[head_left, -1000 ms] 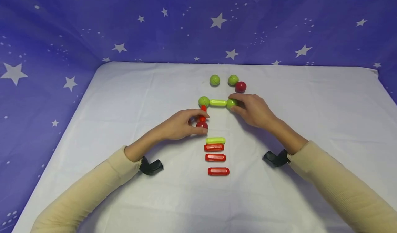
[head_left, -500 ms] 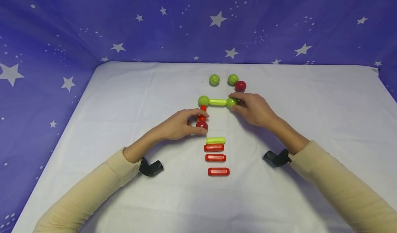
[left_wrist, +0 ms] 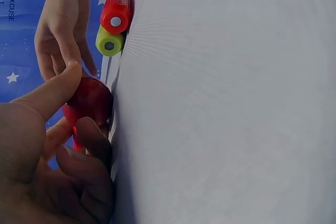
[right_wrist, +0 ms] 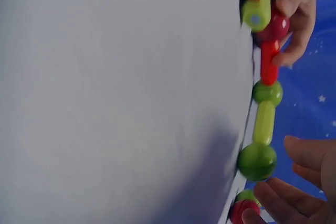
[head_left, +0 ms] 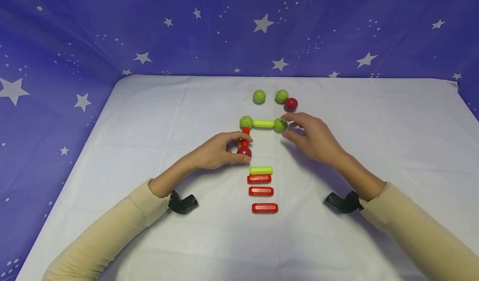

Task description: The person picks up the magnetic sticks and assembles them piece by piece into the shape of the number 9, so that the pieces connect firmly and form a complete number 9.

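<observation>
left hand point(head_left: 218, 150) pinching red ball point(head_left: 244, 151) between thumb and fingers, at near end of short red rod point(head_left: 245, 136) running back to left green ball point(head_left: 246, 122). yellow-green rod point(head_left: 263, 124) joining left green ball to right green ball point(head_left: 280, 124). right hand point(head_left: 314, 137) just beside right green ball, fingers loosely spread, gripping nothing. loose yellow-green rod point(head_left: 260, 170) and three red rods point(head_left: 260, 191) lined up just nearer than red ball. two green balls point(head_left: 259, 96) and dark red ball point(head_left: 290, 104) beyond right green ball, all on white table point(head_left: 149, 119).
</observation>
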Demonstrator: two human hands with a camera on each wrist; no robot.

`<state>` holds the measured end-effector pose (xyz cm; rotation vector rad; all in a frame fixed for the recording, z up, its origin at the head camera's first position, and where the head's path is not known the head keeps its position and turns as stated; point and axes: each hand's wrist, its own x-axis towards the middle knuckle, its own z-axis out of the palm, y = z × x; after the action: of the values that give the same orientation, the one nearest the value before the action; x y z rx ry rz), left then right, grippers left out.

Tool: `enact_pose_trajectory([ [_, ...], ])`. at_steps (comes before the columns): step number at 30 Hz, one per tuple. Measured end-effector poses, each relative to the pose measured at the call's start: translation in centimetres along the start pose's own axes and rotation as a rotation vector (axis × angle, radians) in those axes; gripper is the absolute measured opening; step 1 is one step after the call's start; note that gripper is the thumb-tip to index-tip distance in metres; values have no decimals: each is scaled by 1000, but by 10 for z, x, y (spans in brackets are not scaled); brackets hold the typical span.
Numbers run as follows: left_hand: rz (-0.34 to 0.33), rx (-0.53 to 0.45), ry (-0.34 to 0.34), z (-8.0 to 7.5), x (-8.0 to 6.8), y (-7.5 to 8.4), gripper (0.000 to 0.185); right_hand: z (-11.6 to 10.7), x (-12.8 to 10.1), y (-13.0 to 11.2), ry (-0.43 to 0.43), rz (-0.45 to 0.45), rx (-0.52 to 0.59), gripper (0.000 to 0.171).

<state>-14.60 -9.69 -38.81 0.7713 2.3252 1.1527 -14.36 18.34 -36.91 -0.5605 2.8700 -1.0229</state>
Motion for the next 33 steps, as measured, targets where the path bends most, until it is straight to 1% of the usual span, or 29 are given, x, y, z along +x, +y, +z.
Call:
enact_pose_trajectory([
  [2,-5,-8,1,0,0,0,48,0,-7,-5,8,-13,27,39],
  [4,-11,-19,3,0,0,-1,48,3,-14,-10,-3,-25,59,37],
  [9,-25,-50,10,0,0,-3,49,14,-29,-24,-85,-59,112,32],
  [14,-41,-83,8,1,1,-4,50,24,-39,-33,-148,-93,135,30],
  [17,-51,-104,6,0,1,-4,50,28,-41,-35,-187,-106,126,31],
  [20,-56,-104,3,0,2,-4,49,30,-42,-36,-223,-107,91,33],
  [23,-63,-105,6,0,2,-4,49,31,-42,-36,-241,-104,52,33],
  [28,-75,-137,8,0,1,-4,48,32,-40,-36,-240,-117,30,33],
  [33,-84,-167,3,-1,0,-4,48,29,-40,-32,-211,-119,15,31],
])
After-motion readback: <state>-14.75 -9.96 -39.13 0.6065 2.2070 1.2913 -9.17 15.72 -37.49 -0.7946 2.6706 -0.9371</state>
